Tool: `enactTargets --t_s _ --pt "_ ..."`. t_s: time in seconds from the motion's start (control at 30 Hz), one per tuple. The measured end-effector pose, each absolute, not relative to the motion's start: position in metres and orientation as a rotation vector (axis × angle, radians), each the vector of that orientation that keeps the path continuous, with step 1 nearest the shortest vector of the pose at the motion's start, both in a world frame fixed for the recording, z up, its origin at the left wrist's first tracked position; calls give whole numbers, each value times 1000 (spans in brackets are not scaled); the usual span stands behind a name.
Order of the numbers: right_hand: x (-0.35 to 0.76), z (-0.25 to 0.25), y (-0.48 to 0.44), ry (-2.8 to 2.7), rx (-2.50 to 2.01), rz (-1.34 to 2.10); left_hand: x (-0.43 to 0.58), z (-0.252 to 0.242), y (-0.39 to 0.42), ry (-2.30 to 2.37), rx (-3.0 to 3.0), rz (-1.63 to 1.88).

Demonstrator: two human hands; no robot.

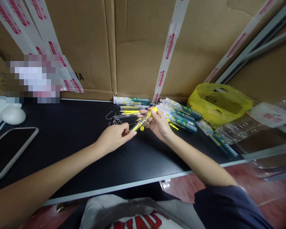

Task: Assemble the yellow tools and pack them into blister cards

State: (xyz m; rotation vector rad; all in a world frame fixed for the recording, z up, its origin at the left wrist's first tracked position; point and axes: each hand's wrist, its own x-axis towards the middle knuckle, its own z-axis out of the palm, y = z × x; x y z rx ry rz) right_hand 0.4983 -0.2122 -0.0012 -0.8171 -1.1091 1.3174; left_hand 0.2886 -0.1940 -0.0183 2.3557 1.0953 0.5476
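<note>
A clear-tubed spring scale (143, 121) with a yellow cap slants between my hands above the black tabletop. My right hand (160, 124) is closed on its upper, capped end, with the thumb near the cap. Closed at the lower end of the tube is my left hand (115, 136), thumb and fingers pinched on it. Just behind my hands lie clear tubes with yellow parts (130, 112). Bent metal wire hooks (111, 115) rest left of them. A small yellow cap (142, 128) and a yellow plastic piece (173, 126) lie close to my right hand.
Several green-and-white printed boxes (181, 118) lie behind and right of my hands. A yellow plastic bag (219, 101) and a clear bottle (238, 128) stand at the right. A phone (11, 151) lies at the left. Large taped cardboard (138, 47) walls off the back of the table.
</note>
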Motion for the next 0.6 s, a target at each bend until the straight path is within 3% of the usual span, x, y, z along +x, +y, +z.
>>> enactTargets --t_s 0.47,0.6 --pt "473 -14 -226 -1296 -791 1385 296 -23 -205 758 2132 880" --pt "514 -8 -198 -1577 -968 1120 296 -20 -206 827 2206 812"
